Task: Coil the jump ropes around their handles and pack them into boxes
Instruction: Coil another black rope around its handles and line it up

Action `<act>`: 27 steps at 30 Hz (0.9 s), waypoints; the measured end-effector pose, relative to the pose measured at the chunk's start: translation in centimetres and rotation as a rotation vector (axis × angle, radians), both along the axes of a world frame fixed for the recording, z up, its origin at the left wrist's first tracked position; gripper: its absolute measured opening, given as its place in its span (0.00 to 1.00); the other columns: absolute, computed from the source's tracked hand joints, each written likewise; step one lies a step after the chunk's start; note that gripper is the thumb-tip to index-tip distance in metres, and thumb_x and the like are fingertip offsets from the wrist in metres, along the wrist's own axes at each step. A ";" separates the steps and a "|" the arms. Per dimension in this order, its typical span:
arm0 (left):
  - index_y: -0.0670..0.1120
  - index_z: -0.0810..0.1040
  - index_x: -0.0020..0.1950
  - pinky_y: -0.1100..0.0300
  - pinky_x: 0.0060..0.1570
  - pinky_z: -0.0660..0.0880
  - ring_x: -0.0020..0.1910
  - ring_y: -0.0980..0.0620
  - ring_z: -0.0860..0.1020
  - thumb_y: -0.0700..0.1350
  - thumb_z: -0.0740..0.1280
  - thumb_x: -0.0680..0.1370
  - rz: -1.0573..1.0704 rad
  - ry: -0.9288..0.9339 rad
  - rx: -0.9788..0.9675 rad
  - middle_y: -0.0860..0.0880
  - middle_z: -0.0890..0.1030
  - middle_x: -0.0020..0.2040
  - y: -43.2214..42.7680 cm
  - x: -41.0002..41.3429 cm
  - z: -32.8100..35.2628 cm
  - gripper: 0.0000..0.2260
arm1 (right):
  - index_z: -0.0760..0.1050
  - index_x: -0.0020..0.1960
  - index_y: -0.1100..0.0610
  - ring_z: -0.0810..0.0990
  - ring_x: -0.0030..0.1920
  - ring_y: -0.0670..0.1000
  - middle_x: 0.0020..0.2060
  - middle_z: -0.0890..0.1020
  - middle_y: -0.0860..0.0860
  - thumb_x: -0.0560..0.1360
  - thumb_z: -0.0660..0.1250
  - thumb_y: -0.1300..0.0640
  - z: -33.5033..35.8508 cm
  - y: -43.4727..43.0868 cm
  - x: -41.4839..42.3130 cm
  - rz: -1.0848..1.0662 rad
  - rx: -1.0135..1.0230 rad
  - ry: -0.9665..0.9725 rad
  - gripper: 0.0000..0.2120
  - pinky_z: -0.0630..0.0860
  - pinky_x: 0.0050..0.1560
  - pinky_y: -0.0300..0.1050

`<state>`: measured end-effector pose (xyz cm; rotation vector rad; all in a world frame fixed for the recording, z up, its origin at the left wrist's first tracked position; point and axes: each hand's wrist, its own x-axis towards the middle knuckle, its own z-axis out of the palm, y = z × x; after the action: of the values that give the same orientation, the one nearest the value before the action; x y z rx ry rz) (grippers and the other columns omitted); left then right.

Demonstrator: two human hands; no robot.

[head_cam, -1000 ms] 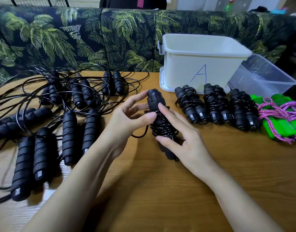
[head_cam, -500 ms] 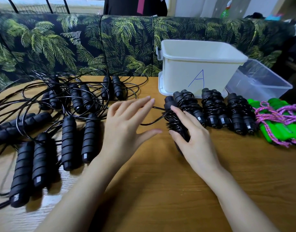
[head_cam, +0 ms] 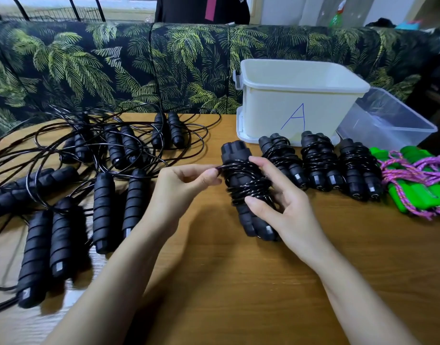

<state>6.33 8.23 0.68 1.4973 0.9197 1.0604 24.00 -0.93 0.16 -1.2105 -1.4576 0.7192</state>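
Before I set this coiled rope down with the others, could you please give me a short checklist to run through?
1. Right hand grips the coiled bundle around its handles: ok.
2. Left hand pinches the rope end against the coil: ok.
3. Rope end tucked under a turn so that it holds: cannot tell.
4. Three finished bundles lined up in front of the white box: ok.
5. White box open on top, no lid in the way: ok.
6. Loose ropes on the left lie apart from the coiled bundle: ok.
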 end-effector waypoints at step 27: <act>0.45 0.76 0.40 0.41 0.54 0.80 0.40 0.45 0.83 0.47 0.77 0.72 0.196 -0.138 -0.153 0.42 0.84 0.36 -2.4 2.6 -0.7 0.12 | 0.43 0.80 0.46 0.76 0.61 0.58 0.78 0.55 0.47 0.64 0.77 0.40 -1.5 0.6 -3.6 -0.510 -0.048 -0.933 0.56 0.79 0.34 0.49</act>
<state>8.95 5.88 -0.05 1.2111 1.0408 1.1912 20.42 -0.29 -1.34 -1.9948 -1.7216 -0.2207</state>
